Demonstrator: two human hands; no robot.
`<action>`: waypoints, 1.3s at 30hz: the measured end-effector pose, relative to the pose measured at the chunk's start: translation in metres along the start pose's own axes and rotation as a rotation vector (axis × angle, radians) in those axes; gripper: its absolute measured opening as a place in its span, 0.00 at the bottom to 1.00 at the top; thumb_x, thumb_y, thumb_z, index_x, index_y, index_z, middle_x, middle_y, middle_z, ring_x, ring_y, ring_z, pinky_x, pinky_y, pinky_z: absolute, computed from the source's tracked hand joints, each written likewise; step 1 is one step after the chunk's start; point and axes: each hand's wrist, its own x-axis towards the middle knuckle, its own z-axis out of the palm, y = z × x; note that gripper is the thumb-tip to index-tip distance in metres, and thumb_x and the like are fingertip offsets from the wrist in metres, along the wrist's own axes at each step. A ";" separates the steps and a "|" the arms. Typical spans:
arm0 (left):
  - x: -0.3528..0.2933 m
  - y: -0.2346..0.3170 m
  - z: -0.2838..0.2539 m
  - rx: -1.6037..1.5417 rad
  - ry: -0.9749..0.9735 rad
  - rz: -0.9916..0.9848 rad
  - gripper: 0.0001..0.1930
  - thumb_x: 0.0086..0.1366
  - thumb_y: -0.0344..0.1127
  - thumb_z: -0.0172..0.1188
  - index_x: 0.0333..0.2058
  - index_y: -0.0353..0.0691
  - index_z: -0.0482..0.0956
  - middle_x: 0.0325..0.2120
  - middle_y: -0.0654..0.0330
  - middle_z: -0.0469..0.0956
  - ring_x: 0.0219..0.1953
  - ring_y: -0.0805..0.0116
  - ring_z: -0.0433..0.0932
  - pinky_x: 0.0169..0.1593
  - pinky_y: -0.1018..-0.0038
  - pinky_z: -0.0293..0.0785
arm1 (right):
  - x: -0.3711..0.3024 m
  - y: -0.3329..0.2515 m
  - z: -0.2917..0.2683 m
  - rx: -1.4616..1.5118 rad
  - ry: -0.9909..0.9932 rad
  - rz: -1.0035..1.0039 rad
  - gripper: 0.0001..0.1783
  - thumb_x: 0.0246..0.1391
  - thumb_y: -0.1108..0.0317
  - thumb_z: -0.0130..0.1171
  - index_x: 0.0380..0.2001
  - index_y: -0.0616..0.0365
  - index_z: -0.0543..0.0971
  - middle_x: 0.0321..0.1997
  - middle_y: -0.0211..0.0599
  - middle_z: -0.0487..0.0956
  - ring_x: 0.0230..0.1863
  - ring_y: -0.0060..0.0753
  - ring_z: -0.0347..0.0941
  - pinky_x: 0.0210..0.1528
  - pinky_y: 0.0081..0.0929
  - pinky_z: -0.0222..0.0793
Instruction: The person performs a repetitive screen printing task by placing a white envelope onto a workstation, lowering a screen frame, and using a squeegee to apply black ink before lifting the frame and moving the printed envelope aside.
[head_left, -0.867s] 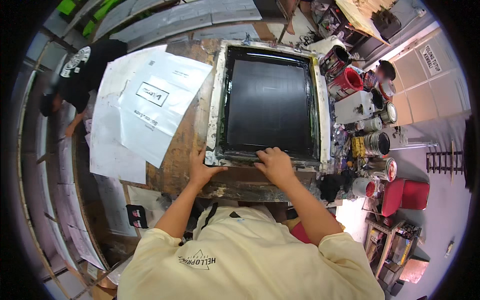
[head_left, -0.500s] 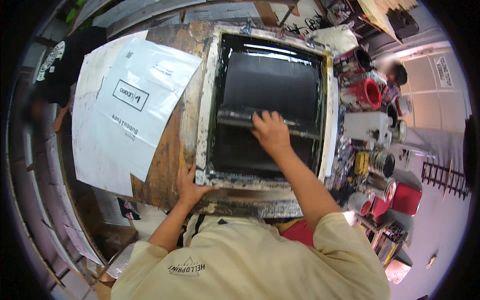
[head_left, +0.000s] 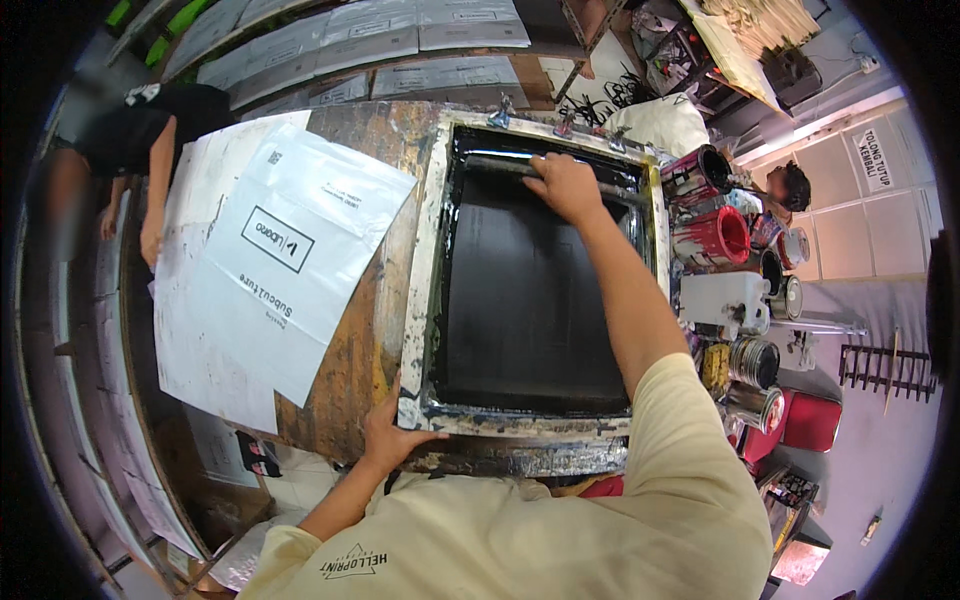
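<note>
A screen-printing frame [head_left: 411,330] with a pale, ink-stained rim lies on the worktable before me. Its dark mesh [head_left: 530,310] carries black ink, with a wet glossy band at the far end. My right hand [head_left: 566,190] is closed over a squeegee [head_left: 500,168], which lies crosswise near the frame's far side. At the near left corner my left hand [head_left: 388,437] grips the frame, its thumb along the near edge and its fingers at the left side. A white printed plastic mailer bag [head_left: 300,250] lies on a white board left of the frame.
The ink-stained wooden table [head_left: 352,330] shows between bag and frame. Ink buckets, one of them red [head_left: 722,236], a white jerrycan [head_left: 715,303] and tins crowd the right side. Racks with bags [head_left: 370,40] stand beyond. Another person [head_left: 165,125] bends at the far left.
My right hand has pushed the squeegee from the middle of the mesh to its far end. My left hand stays at the near left corner. The head view has shifted.
</note>
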 end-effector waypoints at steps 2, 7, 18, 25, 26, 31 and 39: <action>-0.002 0.002 0.000 -0.017 0.034 0.010 0.39 0.42 0.36 0.88 0.54 0.31 0.80 0.41 0.55 0.88 0.44 0.66 0.86 0.53 0.68 0.80 | -0.039 -0.029 -0.001 0.013 0.005 0.009 0.19 0.61 0.47 0.65 0.42 0.50 0.81 0.40 0.42 0.83 0.47 0.52 0.81 0.47 0.52 0.77; -0.007 0.004 -0.004 -0.111 0.033 0.016 0.50 0.42 0.37 0.88 0.64 0.32 0.73 0.43 0.54 0.89 0.45 0.66 0.86 0.53 0.69 0.80 | -0.190 -0.137 -0.037 0.055 -0.057 0.032 0.20 0.56 0.52 0.70 0.44 0.50 0.76 0.41 0.41 0.81 0.43 0.52 0.81 0.39 0.49 0.80; 0.025 0.154 -0.042 -0.675 0.278 0.553 0.32 0.61 0.32 0.77 0.62 0.35 0.74 0.46 0.58 0.83 0.44 0.71 0.82 0.46 0.72 0.79 | -0.214 -0.204 -0.238 -0.138 0.390 0.042 0.22 0.57 0.49 0.65 0.44 0.55 0.80 0.38 0.39 0.79 0.48 0.45 0.76 0.62 0.67 0.61; 0.087 -0.023 -0.022 0.300 -0.057 0.615 0.13 0.66 0.43 0.72 0.43 0.44 0.84 0.44 0.59 0.81 0.38 0.61 0.80 0.42 0.64 0.78 | -0.156 -0.189 -0.293 -0.168 0.558 0.029 0.21 0.55 0.48 0.63 0.36 0.56 0.83 0.32 0.39 0.82 0.40 0.46 0.81 0.55 0.57 0.64; 0.088 -0.035 -0.019 0.385 -0.028 0.721 0.12 0.66 0.44 0.72 0.41 0.44 0.84 0.43 0.59 0.81 0.38 0.59 0.80 0.42 0.62 0.78 | -0.151 -0.188 -0.296 -0.183 0.541 0.032 0.21 0.55 0.48 0.63 0.36 0.57 0.83 0.32 0.40 0.83 0.39 0.47 0.81 0.54 0.57 0.64; 0.100 -0.046 -0.008 0.451 -0.093 0.682 0.14 0.67 0.45 0.70 0.36 0.39 0.84 0.37 0.59 0.81 0.36 0.55 0.80 0.43 0.58 0.77 | -0.134 -0.166 -0.313 -0.199 0.548 -0.037 0.22 0.59 0.52 0.59 0.44 0.60 0.85 0.37 0.49 0.85 0.42 0.56 0.81 0.54 0.47 0.68; 0.118 0.119 -0.044 -0.090 -0.129 0.440 0.08 0.64 0.33 0.71 0.34 0.34 0.84 0.32 0.59 0.83 0.30 0.71 0.79 0.35 0.70 0.76 | -0.121 -0.161 -0.315 -0.173 0.581 -0.034 0.23 0.59 0.49 0.59 0.43 0.59 0.85 0.36 0.50 0.85 0.42 0.56 0.81 0.52 0.48 0.68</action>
